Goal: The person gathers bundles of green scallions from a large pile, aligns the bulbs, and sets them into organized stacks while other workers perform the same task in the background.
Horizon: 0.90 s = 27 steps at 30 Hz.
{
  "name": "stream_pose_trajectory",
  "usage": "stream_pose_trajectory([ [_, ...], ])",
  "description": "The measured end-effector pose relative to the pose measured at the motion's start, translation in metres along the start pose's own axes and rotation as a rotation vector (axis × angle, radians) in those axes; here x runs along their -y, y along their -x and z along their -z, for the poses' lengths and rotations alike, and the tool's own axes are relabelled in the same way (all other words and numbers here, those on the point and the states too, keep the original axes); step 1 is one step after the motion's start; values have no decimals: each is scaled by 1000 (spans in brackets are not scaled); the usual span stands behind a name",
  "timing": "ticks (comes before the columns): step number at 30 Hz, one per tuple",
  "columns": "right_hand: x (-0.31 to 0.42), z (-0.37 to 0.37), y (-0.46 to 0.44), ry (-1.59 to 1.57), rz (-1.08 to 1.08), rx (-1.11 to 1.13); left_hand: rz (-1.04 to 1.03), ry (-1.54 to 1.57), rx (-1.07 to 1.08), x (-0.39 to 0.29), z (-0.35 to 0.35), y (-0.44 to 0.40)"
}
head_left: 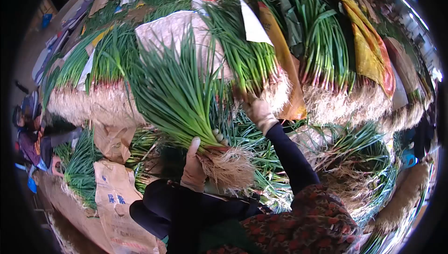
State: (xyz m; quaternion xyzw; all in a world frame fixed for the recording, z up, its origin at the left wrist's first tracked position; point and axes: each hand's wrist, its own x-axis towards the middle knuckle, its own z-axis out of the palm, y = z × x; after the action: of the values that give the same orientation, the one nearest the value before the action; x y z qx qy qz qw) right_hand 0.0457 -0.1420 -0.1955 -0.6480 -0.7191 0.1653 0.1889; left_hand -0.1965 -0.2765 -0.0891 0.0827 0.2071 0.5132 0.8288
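Note:
My left hand (192, 166), in a pale glove, is wrapped around a large bunch of green garlic (186, 107) just above its roots. The bunch leans to the upper left, its long leaves fanned out and its shaggy pale roots (229, 167) toward me. My right hand (259, 111), also gloved, reaches forward to a standing row of green garlic (252, 62). Its fingers are bent at the reddish stem bases there, though the stalks between them are partly hidden. Loose green garlic (266, 160) lies below and between my hands.
Packed rows with roots facing me stand at the left (93, 97) and right (326, 62). Woven sacks (158, 30) and a yellow sack (366, 44) cover parts of them. A printed paper sack (116, 202) lies at lower left. Another person (32, 137) sits at far left.

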Motion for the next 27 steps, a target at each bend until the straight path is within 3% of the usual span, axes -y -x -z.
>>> stream_pose_trajectory([
  [1, 30, 24, 21, -154, 51, -47, 6, 20, -32, 0, -9, 0],
  [2, 75, 68, 51, -49, 37, 126, 23, 38, -62, 1, -12, 1],
  [3, 69, 57, 67, 2, 181, 345, 107, -27, 59, -4, 4, -1],
  [4, 51, 27, 81, -411, 543, 280, 94, -37, 33, 1, 10, -5],
  [5, 61, 13, 110, -1224, 22, 531, 81, -48, 9, 5, 14, -9],
  [9, -13, -27, 117, -1459, -154, 995, 85, -151, 4, 6, 4, -8],
  [10, 70, 52, 81, -846, -3, 1007, 101, -180, 23, 5, 5, -7],
  [11, 45, 2, 71, -1004, 193, 752, 110, -159, -4, 4, 6, -7],
  [13, 41, -31, 59, -1140, 197, 437, 132, -112, -59, 5, 7, -7],
  [15, 101, 17, 52, -1119, -172, 334, 117, -169, -27, 5, 0, -6],
  [18, 111, 5, 53, -1382, -339, 404, 61, -250, -48, 2, -6, -4],
  [22, 83, -41, 52, -1525, -428, 191, 27, -102, -166, 10, 13, -4],
  [23, 84, -35, 44, -1760, -575, 217, -10, -31, -114, 8, 1, 0],
  [24, 82, -27, 46, -1744, -450, 311, -3, -48, -110, 4, 1, -2],
  [27, 109, 2, 44, -1847, -448, 528, 63, -77, -143, 1, 8, 2],
])
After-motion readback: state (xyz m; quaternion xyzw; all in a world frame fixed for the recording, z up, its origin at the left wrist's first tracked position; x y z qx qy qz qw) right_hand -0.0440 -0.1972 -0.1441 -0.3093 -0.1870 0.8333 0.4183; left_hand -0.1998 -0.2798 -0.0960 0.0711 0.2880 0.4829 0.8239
